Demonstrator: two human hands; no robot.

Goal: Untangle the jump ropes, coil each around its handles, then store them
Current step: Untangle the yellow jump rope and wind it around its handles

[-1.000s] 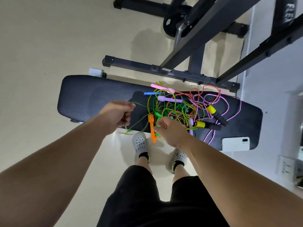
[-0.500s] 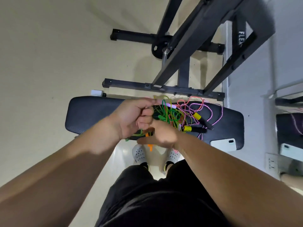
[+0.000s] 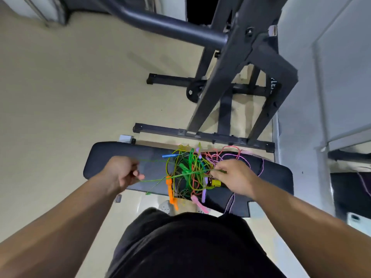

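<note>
Pinching limp, light green rope in curled fingers, your left hand and right hand should probably trace toward its handle.

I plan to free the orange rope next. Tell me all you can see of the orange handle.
The orange handle is slim, bright orange, plastic by its look, with a knobbed outline. It lies at the left edge of the tangle of ropes, its far end on the black bench, its near end overhanging the bench's near edge. A taut green cord crosses its far end. Neither the left hand nor the right hand touches it; both pinch that cord.
</note>
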